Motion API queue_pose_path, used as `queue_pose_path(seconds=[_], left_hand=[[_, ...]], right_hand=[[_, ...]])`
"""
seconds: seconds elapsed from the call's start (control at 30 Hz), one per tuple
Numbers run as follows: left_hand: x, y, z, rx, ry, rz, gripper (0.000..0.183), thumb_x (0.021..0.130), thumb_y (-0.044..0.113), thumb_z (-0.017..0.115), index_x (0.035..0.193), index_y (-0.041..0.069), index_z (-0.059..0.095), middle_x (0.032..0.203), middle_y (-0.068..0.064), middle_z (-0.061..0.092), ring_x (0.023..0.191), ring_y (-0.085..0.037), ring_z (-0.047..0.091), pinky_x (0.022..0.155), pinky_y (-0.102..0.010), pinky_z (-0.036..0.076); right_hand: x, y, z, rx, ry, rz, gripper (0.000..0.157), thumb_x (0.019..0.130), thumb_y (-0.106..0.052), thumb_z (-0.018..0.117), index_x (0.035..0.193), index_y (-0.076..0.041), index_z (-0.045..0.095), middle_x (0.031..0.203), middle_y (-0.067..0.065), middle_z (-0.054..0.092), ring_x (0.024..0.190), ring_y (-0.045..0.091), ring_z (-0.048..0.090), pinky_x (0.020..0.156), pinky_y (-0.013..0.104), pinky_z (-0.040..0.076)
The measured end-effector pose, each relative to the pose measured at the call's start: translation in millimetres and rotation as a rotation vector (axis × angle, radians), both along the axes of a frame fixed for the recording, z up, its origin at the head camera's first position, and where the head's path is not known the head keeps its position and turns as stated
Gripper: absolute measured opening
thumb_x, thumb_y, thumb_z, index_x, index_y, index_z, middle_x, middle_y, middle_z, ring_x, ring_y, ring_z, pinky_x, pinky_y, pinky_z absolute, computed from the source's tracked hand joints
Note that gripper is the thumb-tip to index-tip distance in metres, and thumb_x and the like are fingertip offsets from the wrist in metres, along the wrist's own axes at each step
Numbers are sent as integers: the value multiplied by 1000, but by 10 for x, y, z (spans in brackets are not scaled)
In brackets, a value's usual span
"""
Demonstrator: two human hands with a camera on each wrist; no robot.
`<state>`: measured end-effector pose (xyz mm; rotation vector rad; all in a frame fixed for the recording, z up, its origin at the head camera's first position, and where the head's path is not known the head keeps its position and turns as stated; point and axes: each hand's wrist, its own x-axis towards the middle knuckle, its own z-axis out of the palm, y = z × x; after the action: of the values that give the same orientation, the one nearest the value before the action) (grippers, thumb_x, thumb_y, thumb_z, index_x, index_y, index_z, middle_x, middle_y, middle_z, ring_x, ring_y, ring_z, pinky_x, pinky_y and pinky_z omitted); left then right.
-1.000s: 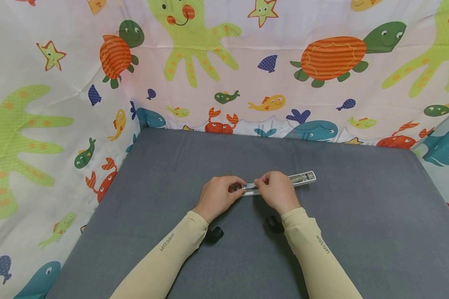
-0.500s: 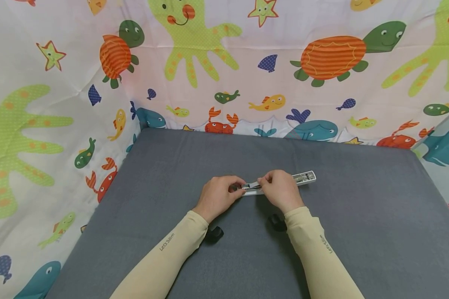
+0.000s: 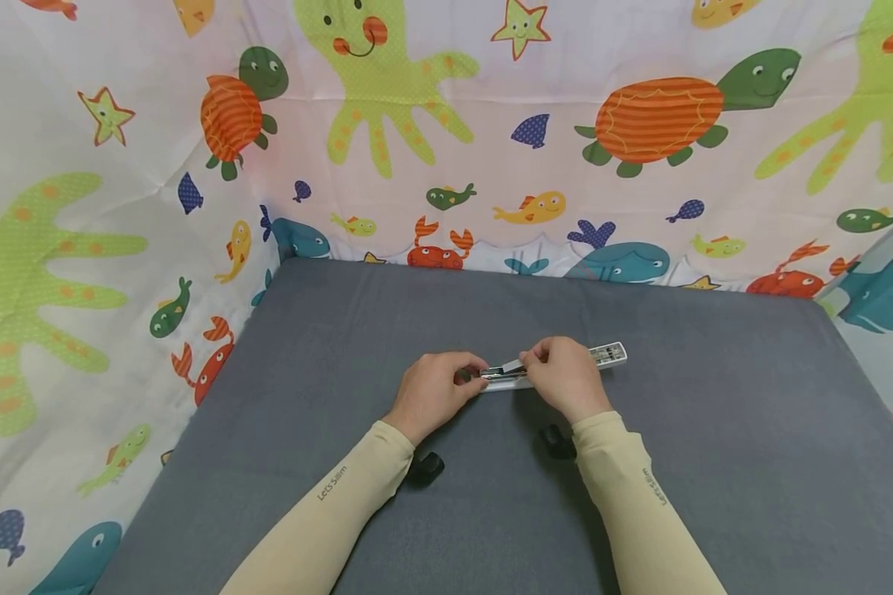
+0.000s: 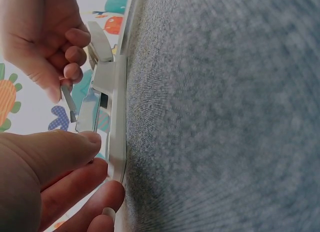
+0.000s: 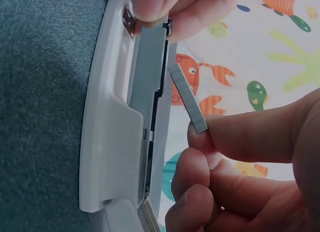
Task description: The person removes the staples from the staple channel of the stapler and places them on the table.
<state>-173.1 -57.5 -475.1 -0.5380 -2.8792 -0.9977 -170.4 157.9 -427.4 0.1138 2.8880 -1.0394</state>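
A white stapler (image 3: 610,355) lies folded open on the grey tabletop, its metal magazine (image 5: 149,74) exposed. My left hand (image 3: 433,388) pinches the magazine's front end between thumb and fingers. Between the thumb and forefinger of my right hand (image 3: 565,376) is a strip of staples (image 5: 188,98). In the right wrist view the strip is tilted beside the magazine, apart from it. The left wrist view also shows the staple strip (image 4: 68,102) near the stapler's white base (image 4: 118,117). My right hand hides part of the stapler in the head view.
The grey table (image 3: 714,430) stretches around both hands. A white curtain (image 3: 417,74) printed with sea animals stands along its back and sides. Black camera mounts (image 3: 426,469) sit under both wrists.
My right hand has moved slightly to the right with the staple strip, baring more of the stapler's middle. My left hand stays on the magazine's front end. The head view has shifted a little.
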Motion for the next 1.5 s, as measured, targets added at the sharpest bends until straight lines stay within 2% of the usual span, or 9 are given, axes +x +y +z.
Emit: queue_pose_path(seconds=[0.27, 0.43, 0.63, 0.97, 1.23, 1.5], left_hand=[[10, -1, 9, 1, -26, 12, 22, 95, 31, 86, 117, 27, 83, 96, 11, 79, 75, -2, 66, 63, -25, 51], [7, 0, 3, -2, -23, 10, 21, 96, 32, 85, 117, 28, 83, 95, 12, 79, 75, -1, 66, 64, -25, 51], [24, -1, -10, 9, -24, -3, 21, 98, 32, 83, 118, 27, 83, 96, 12, 80, 76, -1, 66, 64, -25, 51], [20, 7, -11, 8, 2, -1, 21, 97, 33, 83, 118, 26, 83, 101, 12, 81, 78, -2, 69, 66, -26, 52], [20, 2, -15, 16, -8, 1, 21, 97, 32, 83, 117, 26, 83, 101, 12, 81, 78, -1, 68, 65, -25, 52], [25, 4, -14, 13, -24, 12, 22, 97, 33, 84, 118, 28, 83, 101, 13, 81, 78, 0, 68, 66, -25, 53]], right_hand=[[-2, 58, 41, -12, -12, -1, 31, 106, -31, 67, 96, -5, 80, 81, 7, 70, 69, 23, 57, 61, 34, 42], [-4, 164, 85, -13, -10, -22, 33, 106, -34, 66, 99, -5, 80, 95, 10, 75, 79, 25, 61, 65, 35, 44], [44, 434, 113, -36, 12, -45, 35, 107, -36, 64, 104, -5, 80, 111, 15, 78, 86, 27, 62, 67, 35, 44], [175, 979, 147, -26, 55, -131, 46, 108, -44, 61, 113, -2, 80, 103, 15, 74, 91, 28, 58, 69, 36, 44], [243, 1374, 106, -79, -9, -219, 55, 110, -47, 55, 124, 2, 76, 116, 20, 69, 99, 29, 52, 74, 38, 41], [241, 1566, 67, -86, -39, -276, 58, 110, -48, 53, 125, 3, 75, 116, 21, 66, 98, 28, 49, 73, 39, 38]])
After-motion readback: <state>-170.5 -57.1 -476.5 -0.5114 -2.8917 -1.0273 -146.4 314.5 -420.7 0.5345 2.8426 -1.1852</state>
